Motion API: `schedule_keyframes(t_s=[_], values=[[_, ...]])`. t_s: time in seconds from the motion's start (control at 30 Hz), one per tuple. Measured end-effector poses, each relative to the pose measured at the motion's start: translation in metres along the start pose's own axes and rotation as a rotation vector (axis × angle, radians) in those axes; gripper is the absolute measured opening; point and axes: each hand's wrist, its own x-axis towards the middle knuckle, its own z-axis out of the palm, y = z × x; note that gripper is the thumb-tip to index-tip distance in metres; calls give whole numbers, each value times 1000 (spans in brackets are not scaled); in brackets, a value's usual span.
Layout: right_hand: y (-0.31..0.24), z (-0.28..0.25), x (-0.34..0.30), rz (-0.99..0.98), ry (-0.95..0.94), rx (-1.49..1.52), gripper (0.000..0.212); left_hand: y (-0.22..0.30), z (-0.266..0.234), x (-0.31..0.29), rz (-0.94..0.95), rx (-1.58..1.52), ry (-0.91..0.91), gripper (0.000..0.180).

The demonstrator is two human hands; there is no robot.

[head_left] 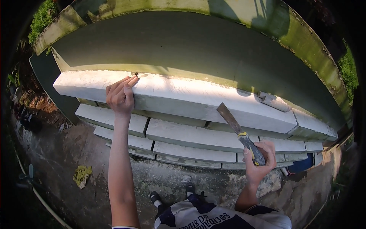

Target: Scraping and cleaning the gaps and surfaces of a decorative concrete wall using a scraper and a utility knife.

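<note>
Fingers (131,81) of the left hand (121,98) lie bent and close together on the top of a long white slab (198,97), their tips toward its far edge, just beside a small dark spot; whether they pinch anything I cannot tell. The right hand (260,170), well to the right and nearer, has its fingers and thumb closed round the dark grey and yellow handle of a scraper (241,133). The scraper slants far and left, its flat, brownish blade over the slab's near side; whether it touches cannot be made out.

On the slab's right part, by the far edge, a pale cylinder (273,101) lies on its side. Beyond rises a grey-green wall (160,44), topped by mossy coping (305,51). On the near side, rows of white-topped blocks (190,133) step downward. Below them stretches stained concrete ground (145,179), with a crumpled yellow cloth (82,175) at left and a dark blue object (300,165) at right. Greenery (42,18) edges the far left.
</note>
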Motion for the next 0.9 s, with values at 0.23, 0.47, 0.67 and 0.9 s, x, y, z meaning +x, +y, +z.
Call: schedule_keyframes(t_s=[0.23, 0.47, 0.67, 0.9], values=[[18, 20, 7, -258, 12, 243, 39, 2, 0, 1, -15, 9, 20, 34], [3, 54, 46, -352, -238, 981, 40, 1, 0, -1, -39, 17, 14, 33], [-5, 89, 71, -426, -274, 1244, 36, 2, 0, -1, -32, 23, 20, 32], [5, 113, 72, -439, -303, 1131, 19, 3, 0, -3, -33, 28, 25, 32]])
